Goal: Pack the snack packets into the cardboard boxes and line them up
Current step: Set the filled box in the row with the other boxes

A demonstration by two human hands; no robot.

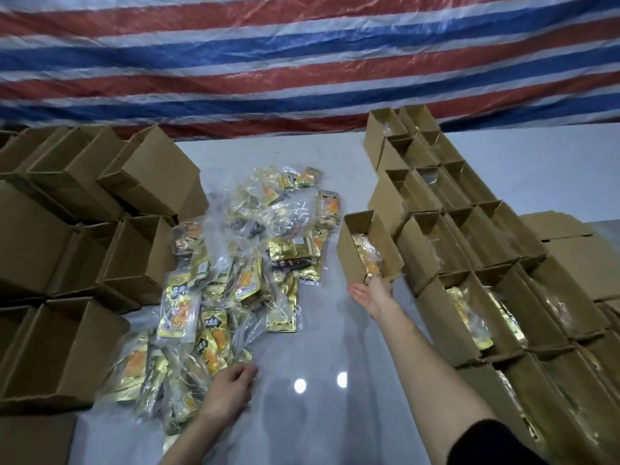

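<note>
I am seeing the right hand (370,292) reaching out, palm up, at the near end of the box (369,246); the heel of the hand and the thumb are showing, but the fingers are running under or behind the box end, so I cannot tell whether they are gripping it or only pushing; the box is lying open-topped and tilted, with gold and orange packs inside, just beside the rows (469,236) of filled boxes on the right, its far corner touching or nearly touching them.

The left hand (231,387) is resting at the near edge of the packets (235,263), fingers curled onto the clear wrap of the nearest one; the packets are lying in a loose heap in the middle, gold with orange prints, many in clear bags, between the two hands and well to the left of the box.

Empty cartons (67,347) are standing stacked and open along the left side; the surface (318,347) is looking pale and glossy, with two light spots (299,385) reflecting near me; a red, white and blue striped tarp (302,62) is hanging across the back; a dark sleeve (496,444) is covering the right upper arm.
</note>
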